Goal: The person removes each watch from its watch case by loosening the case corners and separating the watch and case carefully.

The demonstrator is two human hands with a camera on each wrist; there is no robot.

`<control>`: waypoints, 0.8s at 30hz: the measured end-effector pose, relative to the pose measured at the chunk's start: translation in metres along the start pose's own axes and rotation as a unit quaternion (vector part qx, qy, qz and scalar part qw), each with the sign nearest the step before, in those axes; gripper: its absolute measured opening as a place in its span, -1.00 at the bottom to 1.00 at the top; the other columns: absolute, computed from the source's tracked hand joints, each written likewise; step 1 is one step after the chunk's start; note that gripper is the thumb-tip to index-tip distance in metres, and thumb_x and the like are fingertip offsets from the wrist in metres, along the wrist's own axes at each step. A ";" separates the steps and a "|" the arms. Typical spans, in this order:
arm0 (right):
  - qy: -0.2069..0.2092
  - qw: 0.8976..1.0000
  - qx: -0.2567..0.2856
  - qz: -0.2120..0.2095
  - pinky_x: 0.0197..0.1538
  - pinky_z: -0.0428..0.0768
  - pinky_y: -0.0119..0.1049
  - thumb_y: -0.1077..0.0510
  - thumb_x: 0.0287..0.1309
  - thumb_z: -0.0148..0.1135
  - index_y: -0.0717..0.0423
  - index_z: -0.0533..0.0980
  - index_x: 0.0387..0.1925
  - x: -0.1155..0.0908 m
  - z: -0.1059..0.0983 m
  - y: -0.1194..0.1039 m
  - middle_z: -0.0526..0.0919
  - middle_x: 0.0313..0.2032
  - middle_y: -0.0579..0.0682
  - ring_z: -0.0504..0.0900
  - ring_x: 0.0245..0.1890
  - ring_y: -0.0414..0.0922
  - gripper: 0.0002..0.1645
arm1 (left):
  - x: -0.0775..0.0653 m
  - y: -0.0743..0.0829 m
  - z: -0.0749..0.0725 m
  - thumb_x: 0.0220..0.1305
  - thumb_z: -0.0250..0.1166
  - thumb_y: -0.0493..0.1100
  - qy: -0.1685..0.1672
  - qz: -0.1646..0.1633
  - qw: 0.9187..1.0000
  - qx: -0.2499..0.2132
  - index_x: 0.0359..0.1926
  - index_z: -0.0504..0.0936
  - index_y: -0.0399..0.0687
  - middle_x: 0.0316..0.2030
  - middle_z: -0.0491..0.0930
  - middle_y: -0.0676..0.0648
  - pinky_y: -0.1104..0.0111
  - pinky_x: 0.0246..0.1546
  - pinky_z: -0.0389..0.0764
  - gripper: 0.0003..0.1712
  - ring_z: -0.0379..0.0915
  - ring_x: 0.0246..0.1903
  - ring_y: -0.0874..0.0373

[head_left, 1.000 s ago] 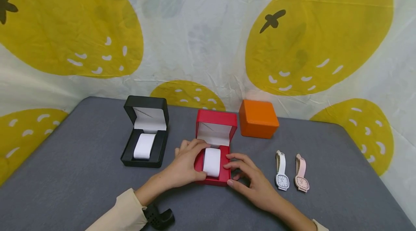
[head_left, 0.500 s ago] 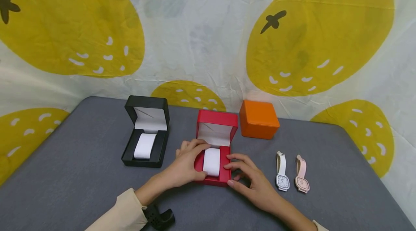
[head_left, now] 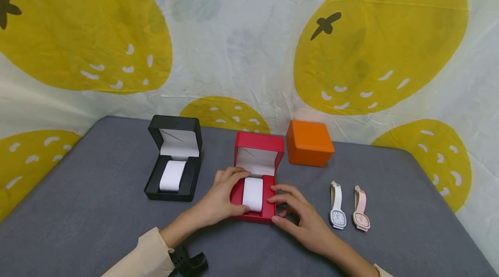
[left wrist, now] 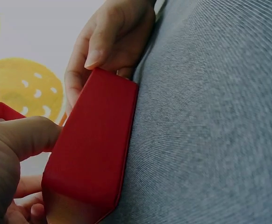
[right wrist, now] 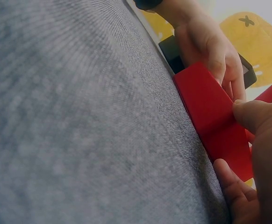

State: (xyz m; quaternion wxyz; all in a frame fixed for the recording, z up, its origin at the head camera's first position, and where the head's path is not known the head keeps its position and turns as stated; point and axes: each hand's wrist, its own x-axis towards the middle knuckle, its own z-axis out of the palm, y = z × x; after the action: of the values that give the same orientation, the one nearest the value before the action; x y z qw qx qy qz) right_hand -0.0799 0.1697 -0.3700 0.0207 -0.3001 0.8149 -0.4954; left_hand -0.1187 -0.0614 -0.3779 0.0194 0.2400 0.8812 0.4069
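A red watch box (head_left: 259, 140) stands with its lid up at the centre of the table, a white cushion (head_left: 253, 194) inside. My left hand (head_left: 218, 197) reaches over the box's left side, index fingertip by the cushion's back end and thumb by its front end. In the left wrist view, the left thumb (left wrist: 35, 134) crosses the top edge while other fingers bend down along the side. My right hand (head_left: 306, 220) touches the right wall with loosely bent fingertips, its thumb at the front corner. To the right lie a white watch (head_left: 338, 210) and a pink watch (head_left: 362, 212).
A black watch box (head_left: 175, 125) with its lid up and a white cushion stands to the left. Behind the red box on the right sits a closed orange box (head_left: 312, 142). A fruit-print cloth (head_left: 234, 30) hangs along the table's back edge.
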 end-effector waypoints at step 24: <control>0.005 0.999 -0.005 0.044 -0.21 0.53 -0.30 0.05 0.03 0.24 -0.13 0.42 0.01 -0.006 0.002 0.025 0.21 0.16 -0.06 0.42 -0.09 -0.12 -0.55 | -0.011 -0.003 -0.015 -0.26 0.46 0.07 -0.036 -0.032 0.999 -0.023 0.13 0.30 0.09 0.03 0.14 -0.02 0.27 -0.18 0.46 -0.15 0.14 0.01 0.08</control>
State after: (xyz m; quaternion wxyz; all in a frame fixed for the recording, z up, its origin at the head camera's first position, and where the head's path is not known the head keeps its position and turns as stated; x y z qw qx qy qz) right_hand -0.0864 0.1795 -0.3932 0.0367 -0.2614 0.8300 -0.4913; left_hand -0.1135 -0.0782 -0.3716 0.0701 0.2259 0.8775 0.4173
